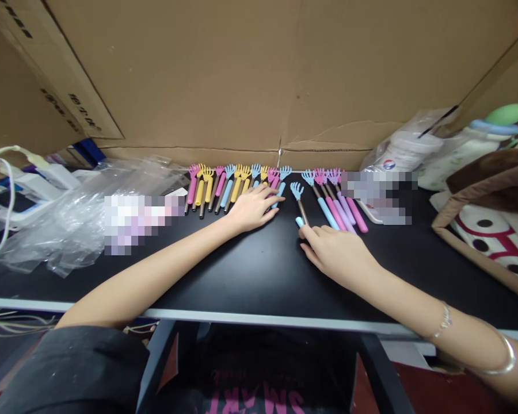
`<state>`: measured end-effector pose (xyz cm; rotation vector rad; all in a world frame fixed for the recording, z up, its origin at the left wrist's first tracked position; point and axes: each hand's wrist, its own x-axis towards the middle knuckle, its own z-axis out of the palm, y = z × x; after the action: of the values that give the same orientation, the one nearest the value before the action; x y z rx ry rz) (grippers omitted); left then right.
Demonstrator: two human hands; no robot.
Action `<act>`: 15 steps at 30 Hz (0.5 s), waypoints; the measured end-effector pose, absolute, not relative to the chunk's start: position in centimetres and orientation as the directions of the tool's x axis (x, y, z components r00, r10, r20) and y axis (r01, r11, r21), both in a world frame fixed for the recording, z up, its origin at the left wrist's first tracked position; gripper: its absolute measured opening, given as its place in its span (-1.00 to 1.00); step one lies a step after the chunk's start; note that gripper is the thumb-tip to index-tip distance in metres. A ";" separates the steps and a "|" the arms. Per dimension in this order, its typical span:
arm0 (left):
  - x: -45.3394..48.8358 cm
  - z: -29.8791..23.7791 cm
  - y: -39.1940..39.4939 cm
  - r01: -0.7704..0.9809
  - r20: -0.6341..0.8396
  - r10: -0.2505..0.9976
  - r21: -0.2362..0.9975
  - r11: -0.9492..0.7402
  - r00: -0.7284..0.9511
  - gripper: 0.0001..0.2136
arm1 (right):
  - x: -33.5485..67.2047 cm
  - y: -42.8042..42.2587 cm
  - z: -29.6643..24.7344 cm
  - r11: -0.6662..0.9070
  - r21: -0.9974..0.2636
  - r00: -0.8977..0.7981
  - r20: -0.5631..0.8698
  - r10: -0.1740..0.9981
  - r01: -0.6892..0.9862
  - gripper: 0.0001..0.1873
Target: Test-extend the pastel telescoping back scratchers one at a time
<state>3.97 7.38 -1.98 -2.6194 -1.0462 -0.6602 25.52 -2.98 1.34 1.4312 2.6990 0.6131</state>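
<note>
My right hand [334, 250] is wrapped round the blue grip of a back scratcher [301, 204], its light-blue claw pointing away from me. Just right of it lies a group of blue, pink and purple back scratchers [334, 208] with long coloured grips. My left hand [255, 208] rests flat, fingers spread, over the right end of a row of back scratchers [209, 188] in pink, yellow and blue. Its fingers touch a blue back scratcher [280, 188]; parts of several others are hidden beneath the hand.
Clear plastic bags [99, 201] and a white power strip [38, 190] with cables lie on the left of the black table [242, 276]. A bagged cup [408, 150], a bottle [451, 155] and a patterned bag [492, 230] stand at right. Cardboard [242, 75] walls the back.
</note>
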 end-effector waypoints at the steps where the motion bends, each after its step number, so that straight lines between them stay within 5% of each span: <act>1: 4.0 -1.9 7.3 0.694 0.497 0.579 -0.069 -0.717 0.647 -0.68 | 25.8 -3.3 1.1 0.507 0.361 -0.595 0.192 0.781 0.783 -0.82; 7: 4.0 -0.9 6.7 0.646 0.486 0.503 -0.182 -0.741 0.715 -0.70 | 27.0 -5.5 0.2 0.550 0.378 -0.662 0.318 0.678 0.745 -0.90; 15: 5.1 1.2 3.6 0.451 0.448 0.299 -0.284 -0.846 0.842 -0.68 | 27.5 -7.9 0.3 0.703 0.342 -0.781 0.311 0.541 0.623 -0.84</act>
<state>5.13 3.62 1.22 -2.6380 -0.5600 -0.5540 27.50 -7.94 0.34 1.0601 3.0700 0.7314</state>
